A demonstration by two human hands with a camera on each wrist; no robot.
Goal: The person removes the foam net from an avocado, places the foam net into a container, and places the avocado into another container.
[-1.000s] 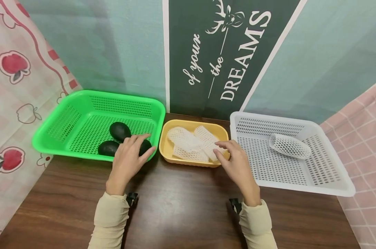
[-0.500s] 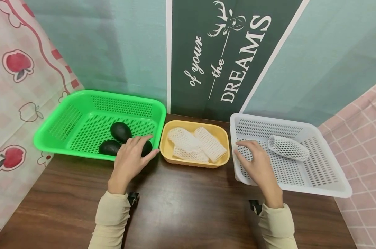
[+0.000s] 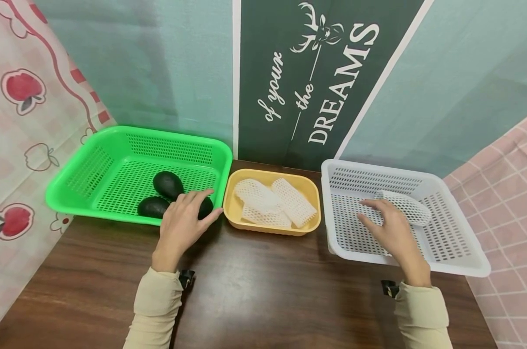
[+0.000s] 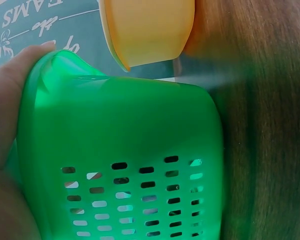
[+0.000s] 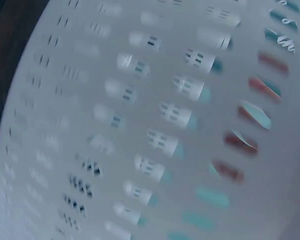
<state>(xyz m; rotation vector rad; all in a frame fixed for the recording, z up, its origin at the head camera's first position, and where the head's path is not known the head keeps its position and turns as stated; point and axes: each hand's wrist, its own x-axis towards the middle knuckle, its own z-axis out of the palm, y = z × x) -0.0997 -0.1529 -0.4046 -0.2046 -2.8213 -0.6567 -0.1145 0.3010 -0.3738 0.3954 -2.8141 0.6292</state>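
In the head view my left hand (image 3: pixel 182 228) hovers over the near right corner of the green basket (image 3: pixel 226 167), fingers and thumb spread about a dark avocado (image 3: pixel 205 208) that it partly hides. Two more avocados, one (image 3: pixel 168 185) behind and one (image 3: pixel 153 207) to the left, lie in that basket. The left wrist view has the thumb over the basket's rim (image 4: pixel 32 100). My right hand (image 3: pixel 396 235) is above the white basket (image 3: pixel 459 208), fingers apart and holding nothing. Partly behind it lies a rounded white foam net sleeve (image 3: pixel 409 208), contents unclear.
Between the baskets stands a yellow tray (image 3: pixel 274 231) with several white foam nets (image 3: pixel 295 202). All three containers sit on a dark wood table (image 3: pixel 263 286), in front of a printed cloth backdrop (image 3: pixel 180 72). The right wrist view is blurred and filled by the white basket's wall (image 5: pixel 140 120).
My right hand has moved right, from over the yellow tray's right end to over the white basket. The left hand stays over the avocado with almost no change.
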